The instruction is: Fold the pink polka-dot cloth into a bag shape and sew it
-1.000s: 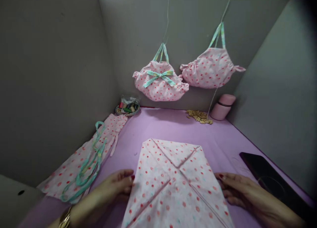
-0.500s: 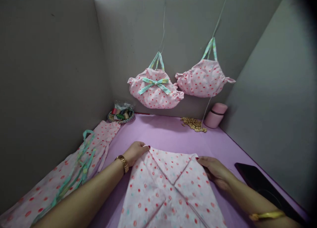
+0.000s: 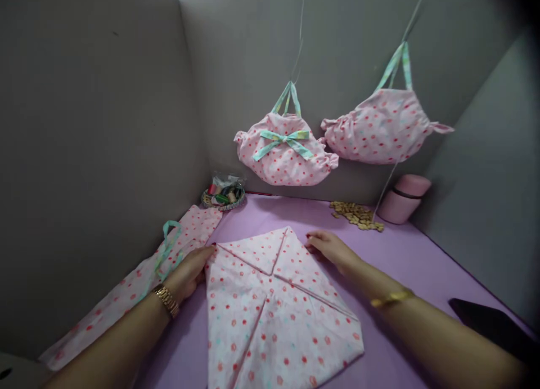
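A piece of white-pink cloth with red dots (image 3: pixel 291 327), folded so that its flaps meet in diagonal lines, lies turned at an angle in front of me. My left hand (image 3: pixel 192 271), with a gold watch at the wrist, pinches its upper left corner, thumb on top and the other fingers mostly hidden beneath. Just right of the cloth's top corner is my right hand (image 3: pixel 331 251), apart from the fabric, with loosely bent fingers and nothing visible in them. A gold bangle circles that wrist.
Two dotted cloth bags (image 3: pixel 287 164) hang from cords at the back partition. Behind on the purple tabletop (image 3: pixel 274 211) stand a basket of thread spools (image 3: pixel 223 200), a pile of small tan pieces (image 3: pixel 356 214) and a pink flask (image 3: pixel 405 200). Dotted cloth (image 3: pixel 139 282) lies left, a black flat object (image 3: pixel 489 327) right.
The folded cloth has turned, its right top corner now further away. My right hand has let go of that corner. My left hand keeps its corner, and the view has shifted left.
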`<state>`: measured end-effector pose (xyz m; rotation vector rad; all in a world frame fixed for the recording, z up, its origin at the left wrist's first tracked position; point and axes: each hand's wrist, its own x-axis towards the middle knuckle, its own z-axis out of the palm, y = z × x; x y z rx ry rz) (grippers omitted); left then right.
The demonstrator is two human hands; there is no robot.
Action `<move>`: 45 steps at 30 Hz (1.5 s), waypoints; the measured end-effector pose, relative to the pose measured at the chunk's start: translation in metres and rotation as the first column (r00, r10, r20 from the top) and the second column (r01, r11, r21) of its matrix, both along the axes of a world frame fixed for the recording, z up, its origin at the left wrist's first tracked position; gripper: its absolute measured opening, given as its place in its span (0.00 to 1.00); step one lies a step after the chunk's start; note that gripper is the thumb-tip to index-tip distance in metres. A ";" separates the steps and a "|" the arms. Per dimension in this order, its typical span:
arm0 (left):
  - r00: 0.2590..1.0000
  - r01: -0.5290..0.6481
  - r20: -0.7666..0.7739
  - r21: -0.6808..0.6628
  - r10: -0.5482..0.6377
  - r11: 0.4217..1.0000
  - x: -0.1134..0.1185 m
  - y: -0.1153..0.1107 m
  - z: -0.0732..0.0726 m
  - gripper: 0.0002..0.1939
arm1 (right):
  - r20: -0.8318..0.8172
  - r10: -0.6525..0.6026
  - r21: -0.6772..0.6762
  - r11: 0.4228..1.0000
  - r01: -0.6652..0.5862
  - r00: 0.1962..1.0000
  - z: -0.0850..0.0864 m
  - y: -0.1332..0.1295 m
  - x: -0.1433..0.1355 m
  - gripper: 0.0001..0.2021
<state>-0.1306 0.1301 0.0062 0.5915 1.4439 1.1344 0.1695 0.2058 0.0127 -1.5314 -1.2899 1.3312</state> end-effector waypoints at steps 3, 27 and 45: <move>0.996 0.053 0.069 -0.044 -0.049 0.998 -0.002 -0.015 0.002 0.03 | 0.045 -0.043 -0.042 0.998 0.045 0.998 -0.009 -0.051 0.038 0.05; 0.896 0.349 0.341 -0.142 -0.285 0.926 0.060 -0.137 -0.005 0.15 | -0.127 -0.145 -0.206 0.972 0.117 0.981 -0.013 -0.138 0.094 0.23; 0.947 0.159 0.300 -0.128 -0.115 0.979 0.063 -0.113 0.004 0.10 | 0.035 0.022 -0.152 0.988 -0.017 0.999 -0.017 -0.073 0.069 0.13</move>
